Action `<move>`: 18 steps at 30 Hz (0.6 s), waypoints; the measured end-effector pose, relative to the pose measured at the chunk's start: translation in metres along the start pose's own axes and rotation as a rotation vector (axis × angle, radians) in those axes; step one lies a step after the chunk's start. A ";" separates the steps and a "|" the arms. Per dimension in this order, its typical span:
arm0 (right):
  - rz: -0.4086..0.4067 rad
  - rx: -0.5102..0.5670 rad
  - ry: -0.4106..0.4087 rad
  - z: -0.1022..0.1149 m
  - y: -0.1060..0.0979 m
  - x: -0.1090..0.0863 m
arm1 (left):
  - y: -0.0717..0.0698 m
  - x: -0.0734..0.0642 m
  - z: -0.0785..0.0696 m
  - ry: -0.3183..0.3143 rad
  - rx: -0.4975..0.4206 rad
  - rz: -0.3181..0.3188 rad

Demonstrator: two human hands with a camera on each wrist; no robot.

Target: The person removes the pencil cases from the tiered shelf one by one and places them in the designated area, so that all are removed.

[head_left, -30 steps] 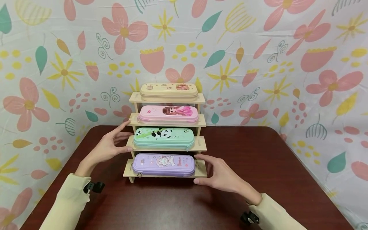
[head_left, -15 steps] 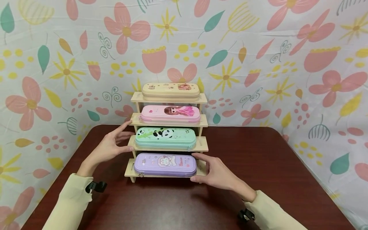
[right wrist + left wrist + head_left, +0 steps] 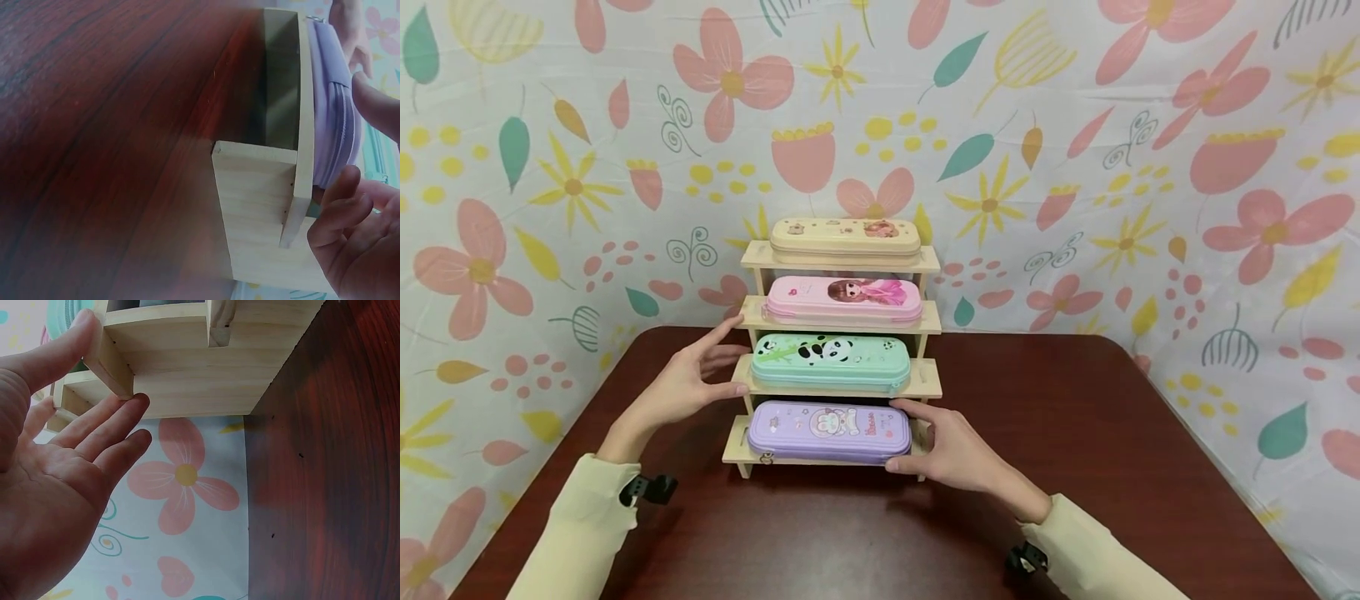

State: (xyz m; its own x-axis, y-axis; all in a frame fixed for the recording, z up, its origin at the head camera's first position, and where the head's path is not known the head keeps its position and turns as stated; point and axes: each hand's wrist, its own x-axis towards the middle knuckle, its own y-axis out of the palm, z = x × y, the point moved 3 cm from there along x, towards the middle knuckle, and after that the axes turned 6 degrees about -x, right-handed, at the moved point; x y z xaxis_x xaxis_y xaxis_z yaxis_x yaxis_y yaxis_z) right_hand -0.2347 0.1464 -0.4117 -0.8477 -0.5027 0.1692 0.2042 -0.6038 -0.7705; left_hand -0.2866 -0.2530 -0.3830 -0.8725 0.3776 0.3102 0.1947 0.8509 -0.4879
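Four-tier pale wooden display rack (image 3: 734,448) stands on the table, one pencil case lying on each step. Lowest is a purple pencil case (image 3: 805,427) with a rabbit print. My right hand (image 3: 958,450) is at its right end, index finger along the back corner, thumb at the front corner; the other fingers curl in the right wrist view. Above lie a mint panda case (image 3: 865,367), a pink case (image 3: 797,296) with a doll print and a cream case (image 3: 827,237). My left hand (image 3: 673,387) rests at the rack's left side, thumb and index fingertips at two step ends.
The rack stands on a dark red-brown table (image 3: 1037,400), towards its back edge. Behind and beside the table hangs a white cloth (image 3: 1075,108) printed with flowers and leaves. Each wrist carries a small black camera (image 3: 651,489).
My right hand has moved left, from beside the rack's right end onto the right end of the purple pencil case. My left hand stays at the rack's side.
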 end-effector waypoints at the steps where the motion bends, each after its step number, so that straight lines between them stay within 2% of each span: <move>1: -0.002 0.004 0.001 0.000 0.001 0.000 | 0.000 0.000 0.000 -0.002 0.001 0.001; 10: -0.016 0.091 0.029 -0.003 0.005 0.004 | 0.000 0.000 0.001 0.003 0.001 -0.005; 18: -0.056 0.060 0.057 -0.001 0.006 0.007 | 0.000 -0.001 0.000 -0.014 -0.005 -0.002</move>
State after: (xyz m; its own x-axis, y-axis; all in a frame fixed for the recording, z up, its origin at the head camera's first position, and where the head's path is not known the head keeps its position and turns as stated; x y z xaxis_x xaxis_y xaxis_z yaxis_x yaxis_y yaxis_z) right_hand -0.2397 0.1397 -0.4160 -0.8849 -0.4320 0.1740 0.1836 -0.6669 -0.7222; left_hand -0.2857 -0.2534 -0.3834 -0.8792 0.3705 0.2995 0.1950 0.8535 -0.4833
